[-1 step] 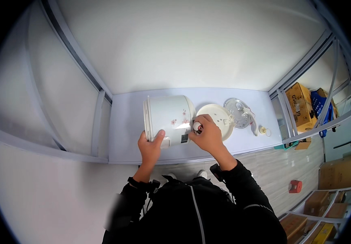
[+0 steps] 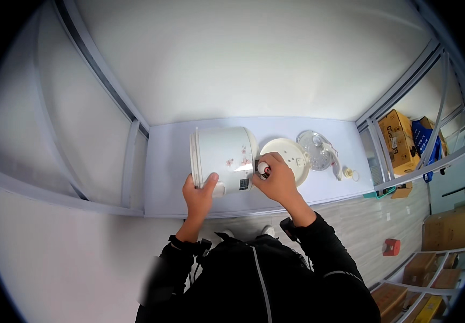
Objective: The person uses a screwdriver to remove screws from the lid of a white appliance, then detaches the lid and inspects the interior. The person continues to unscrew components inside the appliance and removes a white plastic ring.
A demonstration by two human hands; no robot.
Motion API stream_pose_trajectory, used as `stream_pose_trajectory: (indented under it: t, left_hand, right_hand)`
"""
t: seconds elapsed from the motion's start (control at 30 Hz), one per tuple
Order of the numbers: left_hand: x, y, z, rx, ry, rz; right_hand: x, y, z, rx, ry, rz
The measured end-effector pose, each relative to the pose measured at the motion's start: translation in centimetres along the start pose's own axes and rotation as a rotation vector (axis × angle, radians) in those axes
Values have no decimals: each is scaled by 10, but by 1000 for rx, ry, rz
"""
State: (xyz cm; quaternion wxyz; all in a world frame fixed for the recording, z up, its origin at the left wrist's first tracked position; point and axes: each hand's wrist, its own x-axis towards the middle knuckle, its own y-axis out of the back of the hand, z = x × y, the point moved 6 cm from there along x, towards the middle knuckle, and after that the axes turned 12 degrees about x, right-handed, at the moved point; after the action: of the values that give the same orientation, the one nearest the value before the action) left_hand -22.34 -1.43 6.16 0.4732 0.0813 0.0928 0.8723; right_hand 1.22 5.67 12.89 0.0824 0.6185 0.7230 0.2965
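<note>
A white rice cooker body (image 2: 219, 153) with pink flowers lies on its side on the white table. My left hand (image 2: 199, 194) grips its near side towards the rim end, thumb on top. At the base end, my right hand (image 2: 276, 176) is closed around a small white, red and black thing with a rounded end (image 2: 263, 169). My fingers hide most of that thing, and whether it touches the base cannot be made out. Just beyond my right hand lies a round cream lid part (image 2: 285, 148).
Right of the cream lid part lie a clear-grey round plate (image 2: 313, 144), a curved white handle (image 2: 336, 164) and a small yellowish ring-shaped part (image 2: 349, 173). Grey frame posts flank the white table (image 2: 168, 199). Cardboard boxes (image 2: 396, 137) stand at right, and a red stool (image 2: 391, 247) is on the floor.
My right hand and the small thing in it have shifted very slightly to the right. My left hand stays on the cooker body.
</note>
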Motion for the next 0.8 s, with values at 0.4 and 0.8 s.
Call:
stream_pose_trajectory:
  t: [0.4,0.8]
  left_hand:
    - [-3,8,-13,-110,-8,-123]
    - [23,3,15,-91,224,-174]
  right_hand:
    - [-8,64,-27,924,87,144]
    - [-12,47,-11,433,-4,103]
